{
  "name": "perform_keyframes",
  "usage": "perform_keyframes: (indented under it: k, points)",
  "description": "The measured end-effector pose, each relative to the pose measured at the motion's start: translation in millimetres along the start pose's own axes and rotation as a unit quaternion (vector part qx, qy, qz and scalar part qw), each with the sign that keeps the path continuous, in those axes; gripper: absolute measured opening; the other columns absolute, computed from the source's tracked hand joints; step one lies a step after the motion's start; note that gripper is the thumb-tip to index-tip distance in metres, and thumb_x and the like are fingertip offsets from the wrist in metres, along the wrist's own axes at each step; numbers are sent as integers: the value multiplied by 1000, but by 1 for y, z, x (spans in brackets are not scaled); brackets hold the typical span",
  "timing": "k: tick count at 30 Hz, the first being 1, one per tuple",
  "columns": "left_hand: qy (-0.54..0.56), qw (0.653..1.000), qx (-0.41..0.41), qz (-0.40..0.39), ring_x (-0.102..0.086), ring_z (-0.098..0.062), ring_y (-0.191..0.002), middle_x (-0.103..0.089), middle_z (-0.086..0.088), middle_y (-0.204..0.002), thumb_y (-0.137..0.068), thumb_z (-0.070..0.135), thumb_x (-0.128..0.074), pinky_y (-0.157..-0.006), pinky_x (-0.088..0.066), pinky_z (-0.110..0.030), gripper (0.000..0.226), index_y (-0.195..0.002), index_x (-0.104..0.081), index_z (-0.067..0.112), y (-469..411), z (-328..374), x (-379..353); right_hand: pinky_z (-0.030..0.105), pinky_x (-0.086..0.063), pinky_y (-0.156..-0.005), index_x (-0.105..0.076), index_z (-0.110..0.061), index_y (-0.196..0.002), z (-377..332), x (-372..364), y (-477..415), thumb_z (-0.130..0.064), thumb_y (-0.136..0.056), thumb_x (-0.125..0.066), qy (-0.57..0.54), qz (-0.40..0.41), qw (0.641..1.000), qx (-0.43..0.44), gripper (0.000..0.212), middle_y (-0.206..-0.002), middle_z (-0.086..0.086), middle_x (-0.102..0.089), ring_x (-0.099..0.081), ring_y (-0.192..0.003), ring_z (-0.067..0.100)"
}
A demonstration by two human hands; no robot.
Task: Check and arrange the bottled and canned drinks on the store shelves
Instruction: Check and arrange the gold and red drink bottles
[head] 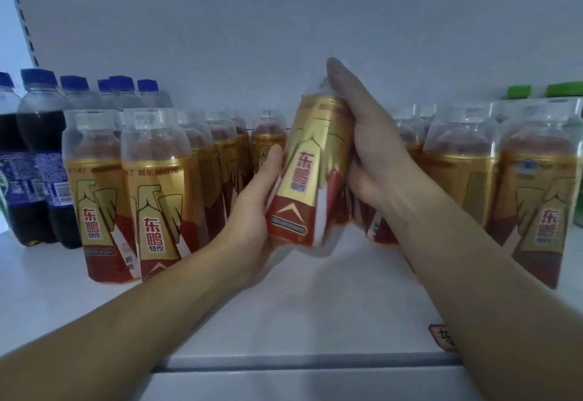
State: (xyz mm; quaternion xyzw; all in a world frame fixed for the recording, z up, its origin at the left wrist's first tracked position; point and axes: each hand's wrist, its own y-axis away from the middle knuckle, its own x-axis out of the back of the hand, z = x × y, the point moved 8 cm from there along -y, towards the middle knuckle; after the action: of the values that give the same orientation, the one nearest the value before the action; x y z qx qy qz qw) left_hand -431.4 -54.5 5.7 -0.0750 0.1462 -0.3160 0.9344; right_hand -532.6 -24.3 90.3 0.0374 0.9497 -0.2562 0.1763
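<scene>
Left hand [252,211] grips the base, right hand [366,148] the shoulder, of a tilted gold-and-red plastic drink bottle [310,180]; probably full, stiff, slick-sleeved, best held mid-body

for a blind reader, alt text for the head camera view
Two hands hold a tilted gold drink bottle at a white shelf, left hand low on it, right hand near its top. Behind stand matching bottles, blue-capped cola bottles far left, green-capped bottles far right.

Head-worn view, close before shelf [299,306]
</scene>
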Motion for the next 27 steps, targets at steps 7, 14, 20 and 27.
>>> perform_keyframes:
  k: [7,14,20,27]
  points:
    - [-11,999,19,-30,-70,-21,-108,-73,0,-118,-87,74,-44,-93,-55,-47,59,-120,-70,32,3,-4,-9,33,-56,-68,-60,-7,-113,-10,8,-3,-39,-90,-73,87,49,993,66,41,-85,2,-66,-68,-73,14]
    - [25,997,54,-42,-73,-33,-84,-75,-14,-98,-90,73,-34,-69,-61,-43,72,-115,-71,17,5,-6,-3,36,-58,-76,-69,-12,-94,6,-3,-1,-41,-90,-67,53,-19,998,-31,30,-86,6,-69,-69,-78,20]
    - [-9,999,17,-42,-67,-21,-116,-70,0,-125,-93,72,-30,-102,-49,-48,68,-135,-60,29,1,-3,-10,29,-57,-67,-46,-7,-140,-6,10,0,-37,-90,-74,124,81,987,63,64,-101,1,-69,-73,-75,10]
    - [112,991,73,-30,-75,-30,-80,-75,-13,-102,-90,71,-41,-69,-58,-42,68,-113,-73,16,3,-6,-2,33,-58,-70,-52,-4,-138,10,0,-5,-33,-91,-72,98,16,995,-10,59,-99,7,-71,-72,-81,20]
